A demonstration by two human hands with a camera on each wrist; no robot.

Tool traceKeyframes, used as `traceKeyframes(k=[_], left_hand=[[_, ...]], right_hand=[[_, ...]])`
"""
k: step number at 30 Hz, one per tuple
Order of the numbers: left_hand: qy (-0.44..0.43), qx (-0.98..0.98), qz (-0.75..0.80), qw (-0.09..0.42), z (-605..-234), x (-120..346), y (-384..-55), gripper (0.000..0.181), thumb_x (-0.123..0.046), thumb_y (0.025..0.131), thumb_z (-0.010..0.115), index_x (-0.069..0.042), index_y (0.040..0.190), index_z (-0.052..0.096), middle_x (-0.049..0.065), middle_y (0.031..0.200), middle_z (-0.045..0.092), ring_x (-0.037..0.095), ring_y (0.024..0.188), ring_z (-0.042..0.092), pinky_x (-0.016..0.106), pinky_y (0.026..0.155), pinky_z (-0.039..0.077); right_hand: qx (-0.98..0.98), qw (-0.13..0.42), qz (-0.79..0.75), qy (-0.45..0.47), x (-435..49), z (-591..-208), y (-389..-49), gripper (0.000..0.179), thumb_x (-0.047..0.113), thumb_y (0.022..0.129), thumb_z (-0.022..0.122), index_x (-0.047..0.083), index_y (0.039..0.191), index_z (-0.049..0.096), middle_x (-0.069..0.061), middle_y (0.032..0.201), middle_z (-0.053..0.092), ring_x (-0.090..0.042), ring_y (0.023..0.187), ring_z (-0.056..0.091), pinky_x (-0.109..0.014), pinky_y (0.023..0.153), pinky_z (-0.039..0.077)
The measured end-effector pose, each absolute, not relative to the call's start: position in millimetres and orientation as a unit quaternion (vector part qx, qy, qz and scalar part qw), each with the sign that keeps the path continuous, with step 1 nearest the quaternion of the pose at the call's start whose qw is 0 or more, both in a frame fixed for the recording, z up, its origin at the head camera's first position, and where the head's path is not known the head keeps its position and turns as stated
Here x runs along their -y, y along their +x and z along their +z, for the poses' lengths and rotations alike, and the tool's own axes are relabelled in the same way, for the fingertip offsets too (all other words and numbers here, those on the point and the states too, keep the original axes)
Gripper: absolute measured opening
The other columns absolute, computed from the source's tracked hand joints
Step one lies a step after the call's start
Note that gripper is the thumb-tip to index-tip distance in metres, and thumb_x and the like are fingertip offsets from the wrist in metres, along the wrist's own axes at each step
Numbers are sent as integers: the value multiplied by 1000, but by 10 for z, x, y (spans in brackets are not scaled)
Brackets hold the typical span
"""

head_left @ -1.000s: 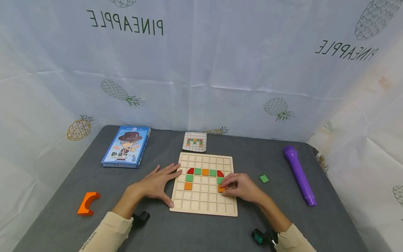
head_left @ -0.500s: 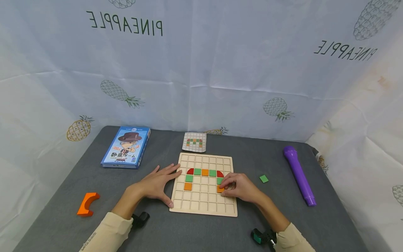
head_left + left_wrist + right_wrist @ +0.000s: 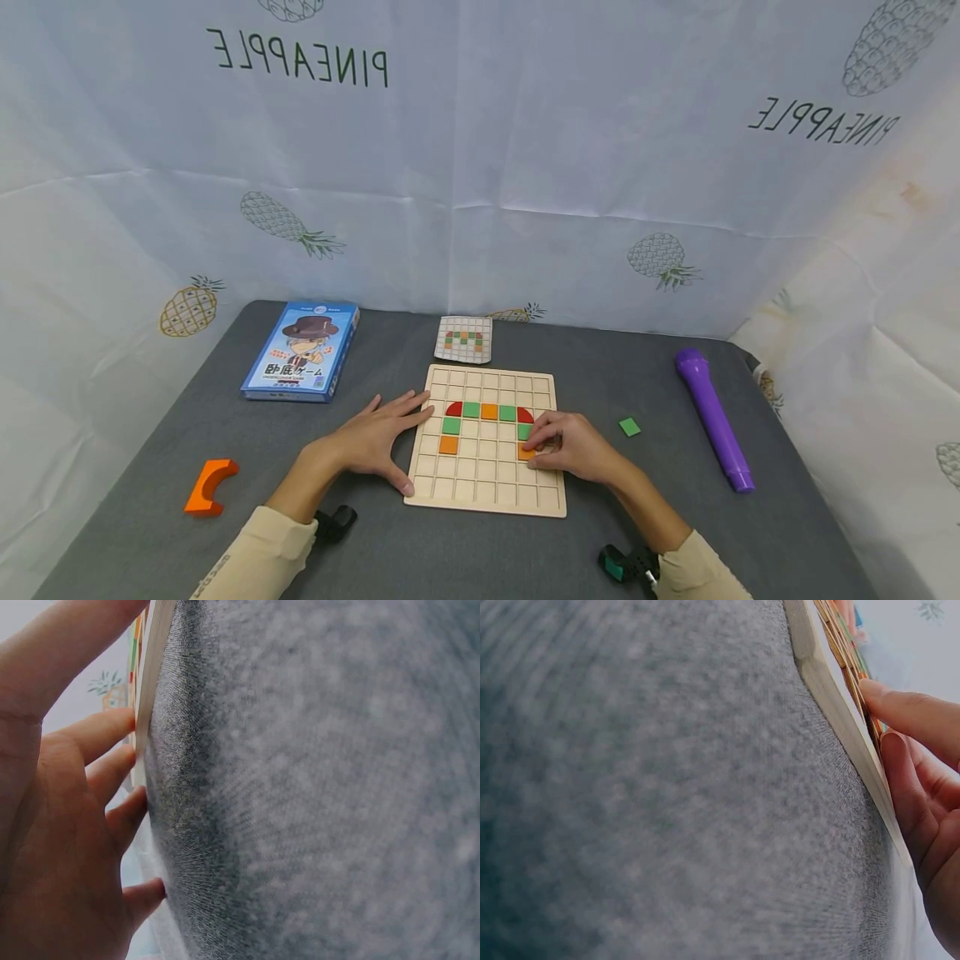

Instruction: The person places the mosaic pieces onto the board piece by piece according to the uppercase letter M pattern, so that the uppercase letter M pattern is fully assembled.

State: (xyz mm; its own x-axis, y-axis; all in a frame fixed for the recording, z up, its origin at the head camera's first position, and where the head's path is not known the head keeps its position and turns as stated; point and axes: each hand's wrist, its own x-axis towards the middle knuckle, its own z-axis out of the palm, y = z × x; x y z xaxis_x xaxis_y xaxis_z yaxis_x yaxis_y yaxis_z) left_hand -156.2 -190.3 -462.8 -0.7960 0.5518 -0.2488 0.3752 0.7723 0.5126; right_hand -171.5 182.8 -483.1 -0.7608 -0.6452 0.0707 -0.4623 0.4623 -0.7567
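Note:
A wooden grid board lies in front of me, bearing an arch of red, green and orange tiles. My right hand pinches an orange square tile in the arch's lower right cell, with thumb and index finger at its sides; the fingers partly hide it. Just above that cell is a green tile. My left hand is spread along the board's left edge, thumb near the lower corner and fingertips higher up. In the left wrist view, the fingers touch the board's side.
Behind the board lies a pattern card. A loose green tile and a purple microphone-shaped object lie to the right. At left are a blue game box and an orange arch block. A printed curtain hangs behind the table.

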Motion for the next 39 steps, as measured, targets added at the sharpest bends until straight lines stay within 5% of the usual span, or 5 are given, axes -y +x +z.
traceKeyframes(k=[16,24,32,39], left_hand=[[249,-921,227,197,-4618,1898,-1559,122,-60,63,91,-15,161,33,8,173,19,37,161,15,75,122,5],[249,-921,226,196,-4614,1895,-1550,123,-60,63,91,-15,161,33,8,173,19,37,161,15,76,122,5],[253,-920,227,195,-4608,1886,-1543,122,-60,63,91,-14,161,34,9,173,19,38,161,16,76,121,5],[254,-920,225,195,-4621,1888,-1548,122,-61,63,91,-15,161,33,8,173,19,37,161,16,76,121,6]], right_hand=[[-820,138,-452,-324,-1977,-4732,-1733,31,20,83,85,9,111,76,-10,105,70,-22,88,61,-22,71,57],[-845,105,-415,-321,-2173,-4611,-1745,34,20,84,85,13,116,76,-3,116,72,-24,91,61,-22,68,51],[-870,37,-383,-308,-2491,-4506,-1749,38,24,84,85,12,118,75,-1,124,70,-14,107,61,-33,83,55],[-875,5,-388,-289,-2754,-4486,-1741,42,16,82,86,8,121,72,-6,129,68,5,114,57,-29,87,54]])
